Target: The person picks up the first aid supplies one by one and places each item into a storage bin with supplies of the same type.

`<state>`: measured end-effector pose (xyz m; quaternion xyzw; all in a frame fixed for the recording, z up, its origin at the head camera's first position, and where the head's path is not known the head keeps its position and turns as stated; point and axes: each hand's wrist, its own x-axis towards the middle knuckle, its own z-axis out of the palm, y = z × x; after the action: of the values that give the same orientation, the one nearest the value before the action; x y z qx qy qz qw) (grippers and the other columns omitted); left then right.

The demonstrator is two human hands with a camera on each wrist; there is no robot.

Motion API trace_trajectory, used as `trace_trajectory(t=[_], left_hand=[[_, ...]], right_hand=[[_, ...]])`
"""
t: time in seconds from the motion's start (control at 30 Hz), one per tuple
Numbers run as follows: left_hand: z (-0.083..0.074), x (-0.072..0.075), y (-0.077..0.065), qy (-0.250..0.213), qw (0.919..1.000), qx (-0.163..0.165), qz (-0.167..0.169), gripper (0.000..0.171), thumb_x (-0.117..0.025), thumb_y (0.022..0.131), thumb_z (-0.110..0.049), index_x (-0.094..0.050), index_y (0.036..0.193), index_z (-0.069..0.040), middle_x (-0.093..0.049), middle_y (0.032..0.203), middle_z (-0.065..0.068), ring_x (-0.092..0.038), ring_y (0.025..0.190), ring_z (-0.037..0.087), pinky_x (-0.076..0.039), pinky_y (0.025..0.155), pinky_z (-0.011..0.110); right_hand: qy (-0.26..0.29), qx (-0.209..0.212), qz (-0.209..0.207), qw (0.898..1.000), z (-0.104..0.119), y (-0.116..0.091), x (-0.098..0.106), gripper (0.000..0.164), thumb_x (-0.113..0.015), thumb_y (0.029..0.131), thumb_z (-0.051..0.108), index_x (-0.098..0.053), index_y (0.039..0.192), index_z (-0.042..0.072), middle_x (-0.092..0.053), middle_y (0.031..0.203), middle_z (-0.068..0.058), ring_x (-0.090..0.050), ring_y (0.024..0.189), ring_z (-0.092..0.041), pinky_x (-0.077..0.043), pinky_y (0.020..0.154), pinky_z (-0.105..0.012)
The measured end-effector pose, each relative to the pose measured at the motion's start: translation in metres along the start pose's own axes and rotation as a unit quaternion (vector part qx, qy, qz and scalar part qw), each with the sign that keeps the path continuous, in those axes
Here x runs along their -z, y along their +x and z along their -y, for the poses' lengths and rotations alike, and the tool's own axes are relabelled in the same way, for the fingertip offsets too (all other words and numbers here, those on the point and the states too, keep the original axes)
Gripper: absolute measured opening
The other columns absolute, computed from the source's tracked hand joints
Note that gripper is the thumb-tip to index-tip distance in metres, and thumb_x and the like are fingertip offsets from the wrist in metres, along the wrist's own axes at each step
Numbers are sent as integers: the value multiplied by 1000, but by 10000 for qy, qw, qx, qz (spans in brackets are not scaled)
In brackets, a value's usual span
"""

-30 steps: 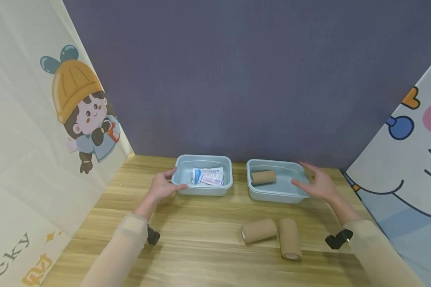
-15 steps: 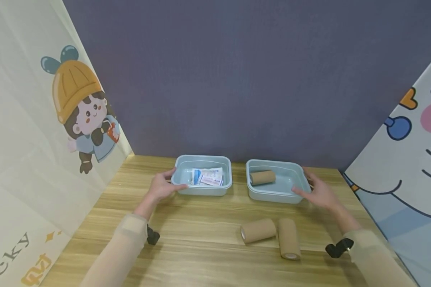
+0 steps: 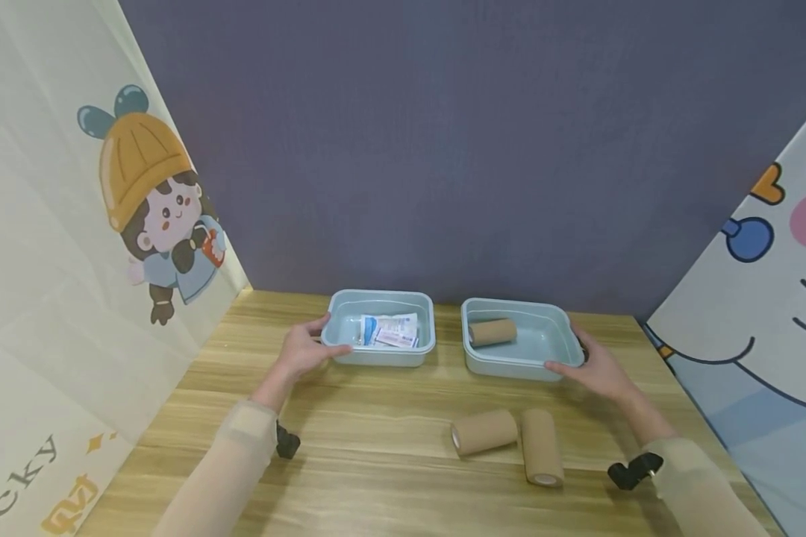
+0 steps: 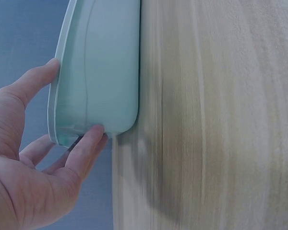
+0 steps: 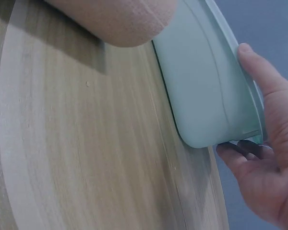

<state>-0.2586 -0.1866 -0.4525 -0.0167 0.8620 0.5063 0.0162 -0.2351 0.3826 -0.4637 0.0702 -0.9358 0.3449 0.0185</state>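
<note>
My left hand [image 3: 302,349] holds the left end of a light blue plastic basin [image 3: 376,358], its thumb on the front rim and its other fingers at the end wall. In that basin lie flat white-and-blue packets [image 3: 396,328]. A second light blue basin [image 3: 537,343] stands to the right, and my right hand [image 3: 601,367] holds its right end, thumb on the rim and fingers at the end wall. Inside it, at the left, a tan bandage roll [image 3: 493,332] lies on its side. Both wrist views show the fingertips touching the basins [image 4: 110,72].
Two more tan rolls lie on the wooden table [image 3: 349,462] in front of the right basin: one roll [image 3: 485,432] lies crosswise, the other roll [image 3: 541,447] points toward me. A dark grey partition [image 3: 403,149] rises behind the basins, with printed panels at both sides.
My right hand has closed in on the right basin's end, its thumb moving from over the inside onto the front rim. The left hand and the rolls stay in place.
</note>
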Motion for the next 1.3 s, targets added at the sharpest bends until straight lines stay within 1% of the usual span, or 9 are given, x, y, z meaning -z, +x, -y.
trace_trajectory(t=[0.1, 0.2, 0.33, 0.57, 0.83, 0.9, 1.03, 1.13, 1.3], left_hand=[[-1, 0, 0, -6, 10000, -3, -3, 98, -96, 79, -32, -46, 159, -5, -54, 156, 29, -62, 130, 38, -55, 107, 45], [0, 0, 0, 19, 10000, -18, 3, 98, -96, 79, -32, -46, 159, -6, -54, 155, 30, -62, 128, 37, -56, 102, 40], [0, 1, -1, 3, 10000, -24, 20, 98, -96, 79, -32, -45, 159, -6, -54, 155, 30, -63, 127, 38, -56, 97, 34], [1, 1, 0, -44, 10000, 36, 54, 99, -95, 80, -34, -44, 161, -8, -52, 157, 31, -61, 133, 41, -57, 105, 43], [-2, 3, -4, -199, 9997, -93, 112, 99, -94, 81, -28, -41, 163, -8, -51, 156, 32, -61, 134, 45, -60, 102, 44], [-4, 4, -5, -237, 9995, -175, 68, 98, -93, 82, -26, -41, 162, -6, -51, 158, 30, -61, 136, 46, -59, 105, 46], [-6, 6, -5, -278, 9989, -359, -113, 96, -92, 84, -25, -42, 161, -1, -50, 160, 26, -56, 142, 46, -53, 114, 51], [-8, 8, -6, -148, 9978, -587, -275, 95, -93, 83, -24, -43, 160, 1, -50, 160, 27, -53, 144, 48, -49, 119, 52], [-14, 7, -8, 173, 9934, -1033, -462, 91, -94, 80, -21, -49, 155, 4, -56, 153, 29, -56, 141, 48, -47, 120, 54]], right_hand=[[64, -50, 19, 10000, -3, -1, 0, 111, -81, 94, 44, -12, 171, 5, -32, 166, -38, -47, 141, -59, -53, 103, -64], [91, -92, 8, 9999, -5, -2, 0, 110, -81, 94, 44, -14, 170, 3, -33, 166, -38, -48, 140, -59, -55, 101, -60], [104, -91, -2, 9999, -7, -3, -1, 109, -81, 94, 44, -14, 169, 1, -32, 166, -39, -46, 142, -60, -54, 104, -61], [-4, -24, 54, 10000, -7, -4, -1, 108, -79, 96, 44, -14, 169, 1, -26, 168, -38, -41, 145, -63, -52, 107, -63], [-87, -69, 41, 9999, -5, -4, 2, 108, -80, 95, 46, -16, 169, 0, -29, 167, -39, -43, 144, -61, -53, 106, -59], [-90, -78, 27, 9999, -5, -4, 3, 108, -80, 94, 46, -17, 168, 0, -29, 166, -40, -45, 143, -60, -54, 104, -55], [-109, -68, -4, 9999, -6, -3, 3, 108, -81, 94, 46, -18, 168, 0, -31, 165, -40, -46, 143, -60, -55, 103, -54], [-125, -88, -3, 9999, -6, -3, 3, 108, -80, 94, 47, -18, 168, -1, -31, 164, -41, -46, 142, -60, -54, 104, -58], [-126, -99, 20, 9999, -6, -3, 3, 107, -80, 94, 47, -18, 168, 0, -31, 164, -41, -47, 142, -60, -53, 105, -60]])
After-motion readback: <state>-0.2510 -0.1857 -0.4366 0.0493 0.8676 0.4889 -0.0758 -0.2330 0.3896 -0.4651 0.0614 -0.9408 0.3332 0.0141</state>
